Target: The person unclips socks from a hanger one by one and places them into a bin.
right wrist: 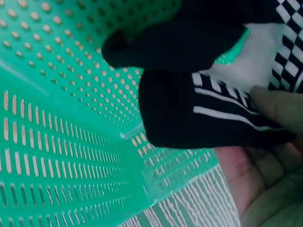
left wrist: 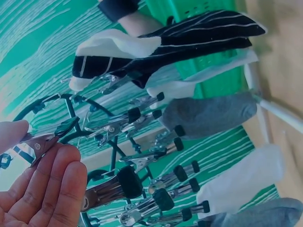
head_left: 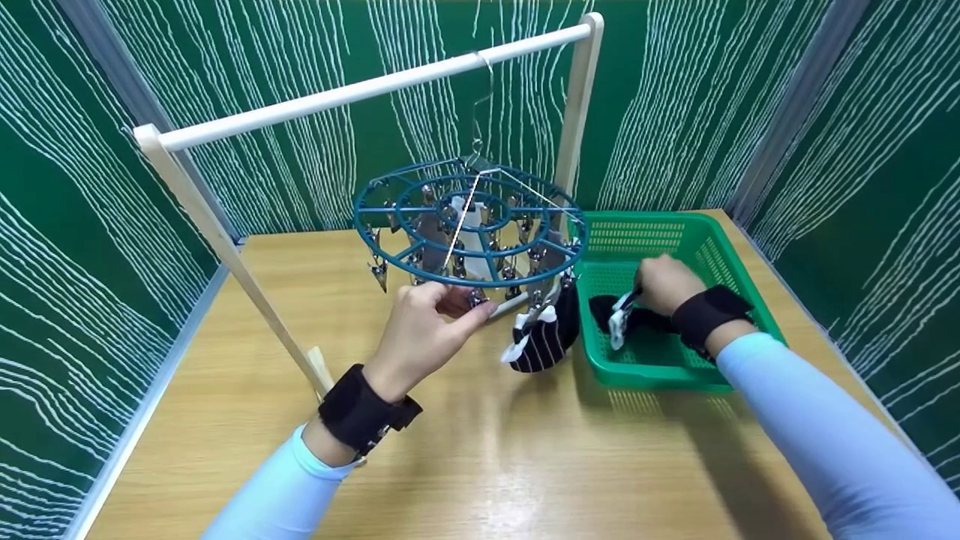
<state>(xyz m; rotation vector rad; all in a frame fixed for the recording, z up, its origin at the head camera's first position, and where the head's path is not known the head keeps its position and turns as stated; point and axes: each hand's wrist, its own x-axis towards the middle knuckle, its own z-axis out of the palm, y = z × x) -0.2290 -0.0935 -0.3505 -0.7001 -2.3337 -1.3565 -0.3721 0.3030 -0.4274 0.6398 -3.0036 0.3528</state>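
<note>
My left hand (head_left: 420,326) pinches a metal clip (left wrist: 40,145) on the near rim of a round, dark blue-green sock hanger (head_left: 499,283). The clip, with dark-tipped jaws, lies between thumb and fingers in the left wrist view; no cloth shows in it. Inside the green basket (head_left: 592,352), my right hand (head_left: 670,286) grips a black sock (right wrist: 213,123) with white stripes and a checkered part. More black cloth (right wrist: 165,47) lies beside it. From the hanger hang a black-and-white striped sock (head_left: 541,346), a grey sock (left wrist: 208,116) and a white sock (left wrist: 244,177).
The hanger hooks over a white rail (head_left: 375,84) on a wooden stand (head_left: 225,247). Several other clips dangle from its rings. The basket stands at the right of the wooden table (head_left: 465,465). Green walls with white wavy lines (head_left: 285,112) enclose the space.
</note>
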